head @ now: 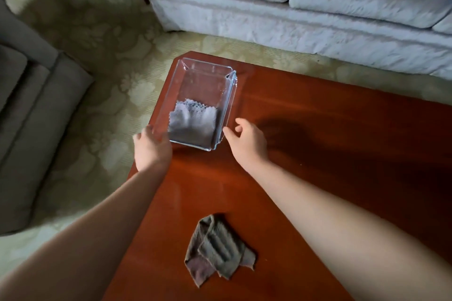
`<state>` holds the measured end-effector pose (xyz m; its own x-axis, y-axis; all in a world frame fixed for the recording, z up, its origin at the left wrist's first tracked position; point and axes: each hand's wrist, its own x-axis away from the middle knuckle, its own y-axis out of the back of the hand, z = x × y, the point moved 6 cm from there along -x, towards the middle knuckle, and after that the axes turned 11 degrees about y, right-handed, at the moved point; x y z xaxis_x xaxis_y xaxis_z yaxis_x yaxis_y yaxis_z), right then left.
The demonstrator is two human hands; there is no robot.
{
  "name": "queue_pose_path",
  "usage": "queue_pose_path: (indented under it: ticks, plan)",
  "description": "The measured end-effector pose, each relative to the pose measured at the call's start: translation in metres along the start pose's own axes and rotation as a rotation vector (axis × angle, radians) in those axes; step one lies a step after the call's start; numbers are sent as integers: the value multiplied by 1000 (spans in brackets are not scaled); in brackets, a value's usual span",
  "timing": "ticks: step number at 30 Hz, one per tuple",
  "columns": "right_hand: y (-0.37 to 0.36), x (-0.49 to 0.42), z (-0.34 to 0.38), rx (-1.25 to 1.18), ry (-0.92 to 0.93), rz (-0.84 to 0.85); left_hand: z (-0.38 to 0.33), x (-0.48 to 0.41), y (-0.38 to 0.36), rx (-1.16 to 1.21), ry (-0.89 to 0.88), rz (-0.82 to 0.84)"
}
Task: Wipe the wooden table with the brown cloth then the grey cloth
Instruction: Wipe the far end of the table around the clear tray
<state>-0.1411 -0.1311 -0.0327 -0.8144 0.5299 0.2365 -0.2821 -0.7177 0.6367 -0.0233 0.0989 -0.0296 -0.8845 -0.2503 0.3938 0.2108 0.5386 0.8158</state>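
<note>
A brown cloth lies crumpled on the reddish wooden table, near me between my forearms. A grey cloth sits folded in the near end of a clear plastic bin at the table's far left corner. My left hand is at the bin's near left corner, its blurred fingers against the wall. My right hand hovers at the bin's near right corner with relaxed, spread fingers, the thumb close to the rim. Neither hand holds a cloth.
A pale sofa runs along the far side of the table. A grey armchair stands to the left. Patterned carpet lies between them. The table's left edge runs just under my left wrist.
</note>
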Motion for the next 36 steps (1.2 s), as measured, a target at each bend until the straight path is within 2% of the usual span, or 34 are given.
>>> queue_pose_path:
  ticks: [7, 13, 19, 27, 32, 36]
  plan:
    - [-34, -43, 6, -24, -151, -10, -14, -48, -7, 5, -58, 38]
    - [-25, -46, -3, 49, -176, 21, -22, -52, -8, -46, -137, 83]
    - [47, -9, -48, 50, -194, -34, -56, 17, -40, -95, -290, 181]
    - [147, 70, -155, 91, -351, -100, -79, 144, -132, -173, -355, 407]
    - [171, 98, -207, 101, -379, -111, -76, 187, -167, -185, -398, 470]
    - [175, 106, -206, 195, -308, -174, -75, 188, -156, -154, -450, 467]
